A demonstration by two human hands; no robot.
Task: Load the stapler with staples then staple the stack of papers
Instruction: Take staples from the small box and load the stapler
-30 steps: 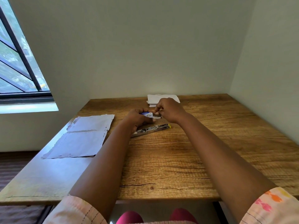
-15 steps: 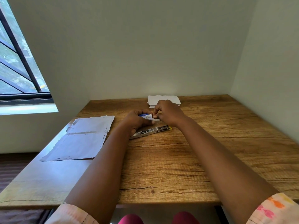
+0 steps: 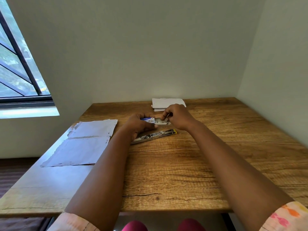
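Taking the stapler (image 3: 154, 136) as the landmark, lying opened flat on the wooden table (image 3: 183, 164) with its yellow-tipped end to the right: well to its left a large creased sheet of paper (image 3: 83, 142) lies flat near the table's left edge. Just beyond the stapler's left half, the left hand (image 3: 139, 125) is wrapped round the blue-and-white staple box (image 3: 147, 120), held above the tabletop. Since a second ago the box's pale inner tray (image 3: 161, 122) has slid further out of the sleeve to the right, and it now shows plainly between the two hands. Beyond the stapler's right half, the right hand (image 3: 177, 116) has its fingers curled, pinching at the tray's end; whether it already holds a strip of staples I cannot tell. Farther back, against the wall, the stack of papers (image 3: 167, 104) waits untouched. With the tray drawn out, the staples look reachable, so the loading step seems to be at hand; the stapler itself is not yet filled and no stapling has begun.
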